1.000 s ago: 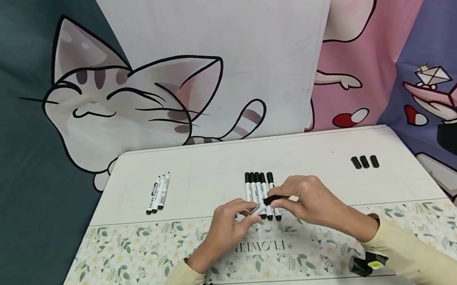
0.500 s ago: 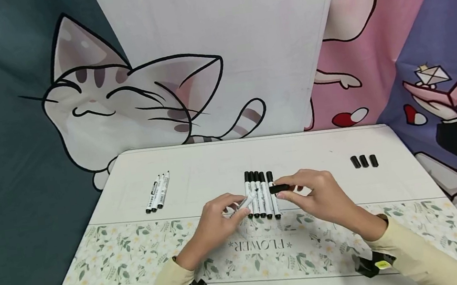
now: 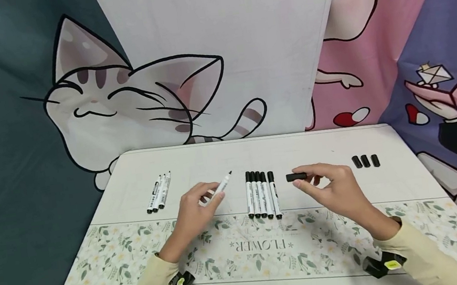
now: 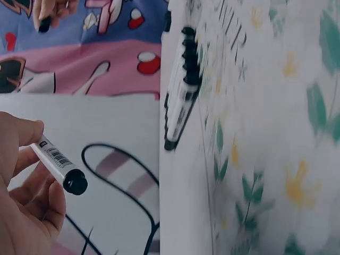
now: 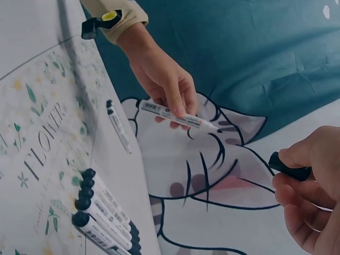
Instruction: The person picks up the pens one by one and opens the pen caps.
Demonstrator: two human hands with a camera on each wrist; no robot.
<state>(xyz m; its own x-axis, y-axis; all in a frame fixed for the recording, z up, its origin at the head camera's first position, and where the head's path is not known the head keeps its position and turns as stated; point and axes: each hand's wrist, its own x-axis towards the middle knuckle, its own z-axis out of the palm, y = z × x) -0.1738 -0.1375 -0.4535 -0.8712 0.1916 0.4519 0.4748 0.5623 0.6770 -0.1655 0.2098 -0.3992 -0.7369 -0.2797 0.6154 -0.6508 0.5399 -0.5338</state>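
An uncapped white marker [image 3: 222, 184], its dark tip pointing up and away, is pinched between the thumb and fingers of my left hand [image 3: 196, 210]. In the left wrist view the barcode and black end of this marker [image 4: 61, 167] show plainly. My right hand [image 3: 335, 185] pinches a black marker cap [image 3: 296, 177] between thumb and fingertips, apart from the marker. Between the hands, several capped markers [image 3: 261, 196] lie side by side on the table, caps away from me. The right wrist view shows these capped markers [image 5: 109, 218] from their black ends.
Uncapped markers [image 3: 159, 193] lie together at the table's left. Three black caps [image 3: 365, 161] lie in a row at the right. A floral band marked FLOWER [image 3: 259, 245] crosses the white table [image 3: 196, 161]. Printed cloth [image 3: 196, 31] hangs behind.
The cap has come off the marker. My left hand has moved left with the marker, and my right hand has moved right with the cap. The lying markers have stayed put.
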